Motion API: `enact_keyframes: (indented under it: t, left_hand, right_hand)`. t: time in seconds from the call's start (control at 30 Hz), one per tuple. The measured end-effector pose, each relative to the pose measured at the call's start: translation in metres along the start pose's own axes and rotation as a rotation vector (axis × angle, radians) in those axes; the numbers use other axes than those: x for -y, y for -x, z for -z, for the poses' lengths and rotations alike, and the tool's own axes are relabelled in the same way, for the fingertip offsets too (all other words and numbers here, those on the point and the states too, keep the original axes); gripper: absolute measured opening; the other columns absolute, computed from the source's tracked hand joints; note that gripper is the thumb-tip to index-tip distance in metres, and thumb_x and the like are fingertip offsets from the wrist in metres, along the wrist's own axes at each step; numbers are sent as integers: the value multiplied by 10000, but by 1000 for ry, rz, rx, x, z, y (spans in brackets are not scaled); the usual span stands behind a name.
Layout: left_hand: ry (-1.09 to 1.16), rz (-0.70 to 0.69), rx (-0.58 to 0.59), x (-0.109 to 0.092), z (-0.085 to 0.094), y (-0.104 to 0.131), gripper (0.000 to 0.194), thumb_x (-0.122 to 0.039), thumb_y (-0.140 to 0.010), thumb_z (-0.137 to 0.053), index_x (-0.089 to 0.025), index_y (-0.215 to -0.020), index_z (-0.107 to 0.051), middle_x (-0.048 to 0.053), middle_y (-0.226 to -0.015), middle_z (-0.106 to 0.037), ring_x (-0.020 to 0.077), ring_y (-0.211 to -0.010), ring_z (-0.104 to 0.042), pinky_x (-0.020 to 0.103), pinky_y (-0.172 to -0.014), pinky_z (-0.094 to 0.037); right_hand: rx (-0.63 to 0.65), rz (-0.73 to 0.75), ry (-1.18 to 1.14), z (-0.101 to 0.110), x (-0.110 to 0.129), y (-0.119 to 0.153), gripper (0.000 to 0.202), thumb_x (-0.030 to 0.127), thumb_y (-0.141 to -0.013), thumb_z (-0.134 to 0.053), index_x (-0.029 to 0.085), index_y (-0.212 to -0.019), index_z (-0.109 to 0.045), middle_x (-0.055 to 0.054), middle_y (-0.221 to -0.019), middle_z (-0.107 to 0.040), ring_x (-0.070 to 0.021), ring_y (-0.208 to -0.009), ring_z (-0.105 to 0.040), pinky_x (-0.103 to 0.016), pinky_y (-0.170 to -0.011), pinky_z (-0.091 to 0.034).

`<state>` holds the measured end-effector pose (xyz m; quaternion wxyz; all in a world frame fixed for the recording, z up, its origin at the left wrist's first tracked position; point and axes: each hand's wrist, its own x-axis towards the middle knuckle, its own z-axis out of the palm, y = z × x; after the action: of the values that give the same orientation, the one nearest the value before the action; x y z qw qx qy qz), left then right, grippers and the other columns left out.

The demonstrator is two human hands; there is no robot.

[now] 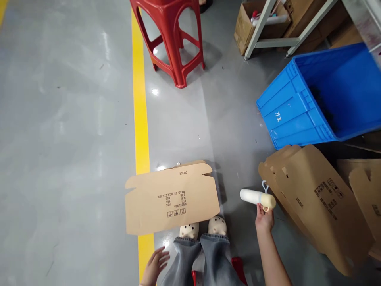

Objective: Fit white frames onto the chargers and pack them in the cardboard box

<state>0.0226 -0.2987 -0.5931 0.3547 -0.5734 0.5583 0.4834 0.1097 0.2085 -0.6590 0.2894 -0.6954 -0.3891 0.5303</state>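
Note:
My right hand [264,217] is closed on a white bottle [251,196] with a pale yellow cap and a light blue loop; the fingers pinch it near the cap end. The bottle lies nearly level, above the grey floor. At the bottom, my left hand [156,264] is held out with its fingers apart and nothing in it, left of my legs. A flat cardboard piece [143,202] with printed text, seen upside down, lies on the floor in front of my shoes.
Folded cardboard boxes [309,194] lean at the right, below a large blue crate [288,103]. A red stool [171,35] stands at the top centre. Behind the crate, an open carton [242,29] sits by a metal table leg [258,29]. A yellow line [140,119] crosses the floor.

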Motion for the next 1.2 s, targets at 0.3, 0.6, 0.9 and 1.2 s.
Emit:
enact_keyframes:
  t: [0.3, 0.6, 0.9, 1.2]
  left_hand:
    - [232, 5, 82, -38, -72, -27, 329, -350, -989, -566, -219, -1291, -584, 151, -1187, -712, 286, -1211, -731, 413, -976, -631]
    - [309, 30, 75, -43, -105, -44, 443, -478, -999, -578, -196, -1340, -583, 158, -1256, -683, 312, -1322, -641, 409, -1028, -608]
    - [421, -74, 94, -40, -100, -21, 198, -454, -953, -624, -276, -1041, -621, 64, -1204, -690, 307, -1404, -573, 462, -1158, -496]
    - [463, -395, 161, -87, -41, 92, 333, -427, -791, -726, -345, -1103, -641, 9, -1378, -663, 330, -1541, -416, 546, -1261, -354]
  right_hand:
    - [-115, -227, -49, 79, -23, 28, 403, 486, -1047, -578, 181, -1307, -620, -88, -1233, -678, -209, -1016, -693, -401, -867, -603]
    - [-92, -359, 117, 103, -15, 27, 373, 410, -1022, -656, 172, -1307, -633, -92, -1261, -679, -216, -1039, -700, -416, -875, -622]
    - [27, -360, 333, 141, 4, 85, 309, 434, -1031, -631, 155, -1161, -660, -45, -1039, -705, -159, -852, -697, -339, -760, -616]
    - [372, -54, 543, 160, 48, 182, 299, 531, -684, -753, 251, -688, -649, -61, -669, -676, -294, -692, -725, -416, -657, -588]
